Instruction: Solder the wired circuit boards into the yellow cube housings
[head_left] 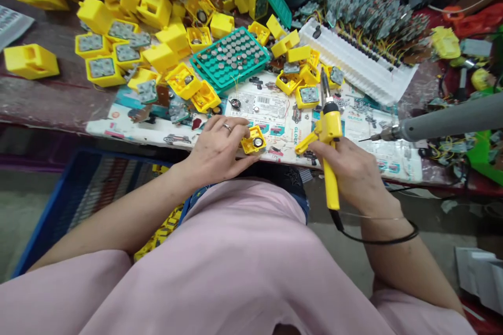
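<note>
- Pinching a small open yellow box between thumb and fingers of the left hand, by the front edge of the tabletop.
- Holding a yellow gun-shaped tool in the right hand, apart from the box, to its right.
- Pointing the long metal tip toward the back edge, not at the box.
- Touching the box with the left hand only.

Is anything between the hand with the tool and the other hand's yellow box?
Beyond the yellow tool in the right hand, nothing visible stands before the small yellow case in the left hand, just flat printed sheet.
</note>
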Motion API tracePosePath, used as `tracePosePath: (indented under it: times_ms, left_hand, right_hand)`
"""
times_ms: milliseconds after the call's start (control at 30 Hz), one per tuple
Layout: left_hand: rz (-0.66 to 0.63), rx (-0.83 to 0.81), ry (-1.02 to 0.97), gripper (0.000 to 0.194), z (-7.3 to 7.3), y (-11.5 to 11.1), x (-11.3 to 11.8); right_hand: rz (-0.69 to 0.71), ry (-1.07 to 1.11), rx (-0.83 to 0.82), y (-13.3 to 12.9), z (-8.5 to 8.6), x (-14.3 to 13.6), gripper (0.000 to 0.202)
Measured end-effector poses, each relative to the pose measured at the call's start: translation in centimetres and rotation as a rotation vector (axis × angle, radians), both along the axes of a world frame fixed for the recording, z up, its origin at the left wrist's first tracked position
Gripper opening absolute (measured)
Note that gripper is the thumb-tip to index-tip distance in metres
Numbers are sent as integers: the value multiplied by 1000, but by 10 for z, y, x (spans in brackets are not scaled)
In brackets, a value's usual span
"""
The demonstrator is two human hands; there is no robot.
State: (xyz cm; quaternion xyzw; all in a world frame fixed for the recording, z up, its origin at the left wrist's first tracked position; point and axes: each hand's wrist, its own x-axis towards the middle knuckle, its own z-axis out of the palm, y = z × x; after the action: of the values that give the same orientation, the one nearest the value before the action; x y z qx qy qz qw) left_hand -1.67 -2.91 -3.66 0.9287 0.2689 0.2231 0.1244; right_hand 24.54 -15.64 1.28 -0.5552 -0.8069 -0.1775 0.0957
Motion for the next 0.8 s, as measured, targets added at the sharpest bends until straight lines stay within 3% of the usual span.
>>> tracePosePath:
  times_ms: [67,133,233,333,433,567,667,733,800]
  left_hand:
    - [33,-83,-52,27,0,-1,1]
    - [88,-294,-174,29,5,0,3]
    - [145,-825,-436,44,18,6,6]
    - [137,-1368,-552,55,32,14,8]
    - [180,-1637,-568,58,39,18,12]
    - [235,-1722,-605,55,38,17,17]
    - [224,-1664,-553,54,33,16,18]
    - [194,-1443,-475,54,29,14,16]
    - [170,-1032,-340,53,25,12,15]
  right_hand:
    - [16,-61,-73,6,-9,7,26]
    - [41,-74,-83,12,-19,10,29]
    - [79,-26,-24,21,-31,13,28]
    - [66,48,97,23,-32,15,27]
    - [16,132,202,17,-23,13,31]
    - [-8,422,357,7,-10,-2,46]
    - [-20,783,332,7,-7,-15,53]
    - [-66,942,259,7,-9,-18,43]
    - [-83,1002,206,7,-10,-19,35]
